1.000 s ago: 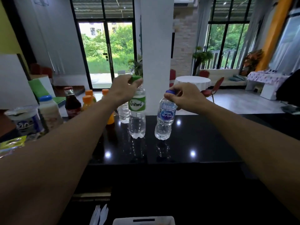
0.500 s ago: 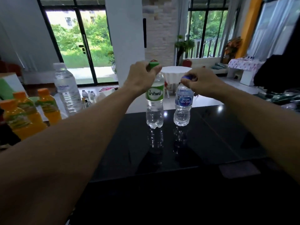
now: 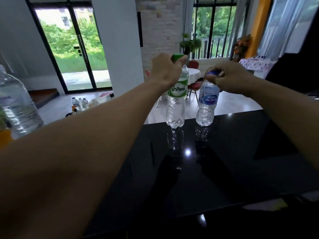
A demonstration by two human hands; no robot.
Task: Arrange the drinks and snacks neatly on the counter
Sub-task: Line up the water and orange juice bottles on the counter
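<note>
Left hand (image 3: 164, 69) grips the green-capped bottle (image 3: 176, 102) at its cap; right hand (image 3: 229, 78) grips the blue-capped bottle (image 3: 206, 102) likewise. Both bottles stand upright, just beside each other, near the far edge of the black table (image 3: 224, 161).

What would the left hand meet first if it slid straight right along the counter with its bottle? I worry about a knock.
Likely the blue-label bottle in the right hand: it stands just right of the left hand's green-label bottle, apparently level in depth.
</note>
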